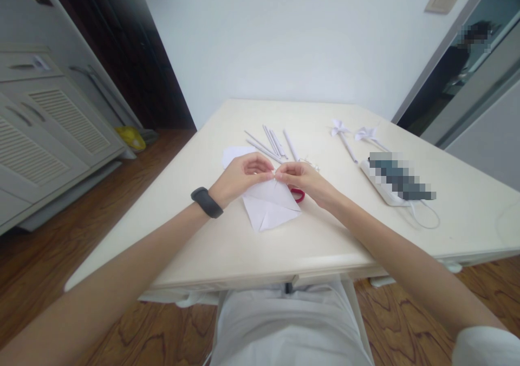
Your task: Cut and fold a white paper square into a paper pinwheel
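Observation:
My left hand (244,174), with a dark band on its wrist, and my right hand (304,179) meet fingertip to fingertip above the table. Both are closed in a pinch on something tiny and pale that I cannot make out. Just below them is a white sheet of paper (264,206) with slits or creases running inward from its corners. A red scissors handle (298,195) shows at the paper's right edge; the rest of the scissors is hidden. Past my fingers lie several rolled white paper sticks (274,143) and another piece of white paper (233,154), partly covered by my left hand.
Two white paper pinwheels (339,128) on sticks lie at the back right of the cream table (195,247). Nearer stands a white device (377,184) with a cable and a blurred dark item on it. Small bits (312,163) lie behind my right hand. A person (450,68) is beyond the doorway.

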`<state>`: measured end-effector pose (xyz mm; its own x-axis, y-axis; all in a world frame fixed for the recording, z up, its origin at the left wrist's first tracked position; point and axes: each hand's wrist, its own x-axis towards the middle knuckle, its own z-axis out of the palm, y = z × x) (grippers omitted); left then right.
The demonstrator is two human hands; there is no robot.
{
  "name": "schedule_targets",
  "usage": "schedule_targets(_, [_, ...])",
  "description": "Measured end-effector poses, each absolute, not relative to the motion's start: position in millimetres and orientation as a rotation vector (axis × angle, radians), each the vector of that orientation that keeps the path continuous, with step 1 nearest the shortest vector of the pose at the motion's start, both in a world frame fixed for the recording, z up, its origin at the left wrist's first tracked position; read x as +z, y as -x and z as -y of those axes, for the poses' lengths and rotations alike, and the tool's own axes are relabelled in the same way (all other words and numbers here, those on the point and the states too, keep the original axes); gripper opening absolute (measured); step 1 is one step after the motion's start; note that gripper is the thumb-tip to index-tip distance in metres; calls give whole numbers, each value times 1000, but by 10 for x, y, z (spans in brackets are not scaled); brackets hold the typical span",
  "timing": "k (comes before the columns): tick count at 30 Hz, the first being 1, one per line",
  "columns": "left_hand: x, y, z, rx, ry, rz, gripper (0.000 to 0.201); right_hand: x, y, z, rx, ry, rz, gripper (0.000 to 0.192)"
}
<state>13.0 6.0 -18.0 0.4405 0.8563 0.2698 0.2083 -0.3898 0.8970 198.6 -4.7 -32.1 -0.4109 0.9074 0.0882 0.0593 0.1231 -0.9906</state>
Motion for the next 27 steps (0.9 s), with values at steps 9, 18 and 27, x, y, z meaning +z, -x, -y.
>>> schedule_targets(9, [-173, -122, -78, 946, -1811, -920, 26, -335, -1979, 49, 1385, 980, 1637, 24])
schedule_targets(18, [-178, -114, -79, 933, -1793, -905, 22, -347, -1999, 48, 1400, 962, 1658, 23])
schedule_targets(27, [-168, -111, -70, 923, -1794, -904, 24, -329, -1984, 53, 1406, 940, 1664, 24])
